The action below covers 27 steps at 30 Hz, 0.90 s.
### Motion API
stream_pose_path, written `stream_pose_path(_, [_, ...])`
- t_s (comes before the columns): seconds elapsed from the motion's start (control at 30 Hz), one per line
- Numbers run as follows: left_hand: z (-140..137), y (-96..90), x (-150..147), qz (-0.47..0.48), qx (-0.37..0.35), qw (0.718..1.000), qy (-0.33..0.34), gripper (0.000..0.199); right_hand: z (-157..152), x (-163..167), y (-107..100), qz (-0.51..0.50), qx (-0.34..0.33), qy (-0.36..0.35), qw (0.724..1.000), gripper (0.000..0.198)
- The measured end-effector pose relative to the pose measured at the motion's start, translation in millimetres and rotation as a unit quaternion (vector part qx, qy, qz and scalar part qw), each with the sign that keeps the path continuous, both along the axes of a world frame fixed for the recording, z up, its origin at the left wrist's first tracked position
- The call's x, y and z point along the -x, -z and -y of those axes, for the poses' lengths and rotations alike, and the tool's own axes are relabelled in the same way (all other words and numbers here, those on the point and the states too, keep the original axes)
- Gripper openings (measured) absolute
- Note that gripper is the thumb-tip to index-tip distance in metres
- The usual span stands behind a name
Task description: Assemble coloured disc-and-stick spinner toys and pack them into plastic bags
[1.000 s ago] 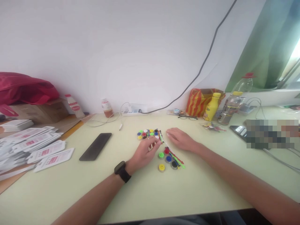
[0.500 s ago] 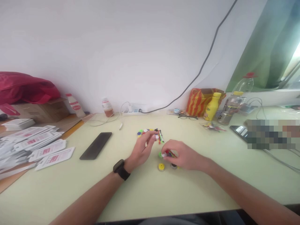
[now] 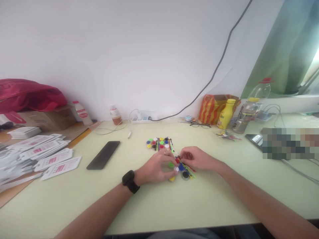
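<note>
My left hand (image 3: pixel 157 167), with a black watch (image 3: pixel 130 181) on the wrist, curls its thumb and fingers about a small white disc (image 3: pixel 176 169). Close by lie a green disc (image 3: pixel 170 164), a red disc (image 3: pixel 177 161), a blue disc (image 3: pixel 181 168) and a black disc (image 3: pixel 185 175). A yellow disc (image 3: pixel 172 179) is partly hidden under my left hand. My right hand (image 3: pixel 195 157) is pinched at the upper end of several thin coloured strips (image 3: pixel 189 169); what its fingertips hold is hidden. Behind my hands, more coloured discs (image 3: pixel 161 143) are laid in rows with strips between them.
A dark phone (image 3: pixel 103 155) lies left, beyond it white tags (image 3: pixel 59 167). Along the wall stand a drink bottle (image 3: pixel 115 115), a power strip (image 3: pixel 142 119), glasses (image 3: pixel 200 125), a striped bag (image 3: pixel 208 109) and a yellow bottle (image 3: pixel 226 114). A small plastic packet (image 3: pixel 225 135) lies at right.
My left hand has moved toward me and right, from the rows to the nearer discs. My right hand has let go of the white disc and shifted slightly away, to the strips.
</note>
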State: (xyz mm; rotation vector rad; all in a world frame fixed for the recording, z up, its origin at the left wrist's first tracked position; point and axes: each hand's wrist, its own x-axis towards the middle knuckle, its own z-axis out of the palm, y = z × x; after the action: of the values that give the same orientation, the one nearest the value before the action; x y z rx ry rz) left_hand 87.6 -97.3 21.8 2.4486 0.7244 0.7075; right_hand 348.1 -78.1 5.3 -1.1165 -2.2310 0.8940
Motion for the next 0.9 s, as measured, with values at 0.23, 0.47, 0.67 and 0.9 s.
stream_pose_path(0.23, [2.3,0.9,-4.7,-0.004,-0.001,1.0,0.007,0.011,2.8,-8.7,4.0,-0.015,0.009,0.006,1.0,0.007])
stream_pose_path(0.47, [4.5,-0.4,-6.9,0.016,0.006,1.0,-0.005,0.01,2.2,-12.6,-0.5,-0.005,0.014,0.015,1.0,0.011])
stream_pose_path(0.67, [1.2,0.8,-7.4,0.098,0.072,0.991,-0.054,0.017,-3.1,-22.3,-3.8,-0.001,0.002,0.032,0.999,0.011])
stream_pose_path(0.9, [-5.5,8.2,-11.7,0.207,0.221,0.951,-0.066,0.027,2.8,-17.6,-4.1,0.064,-0.101,0.054,0.991,0.009])
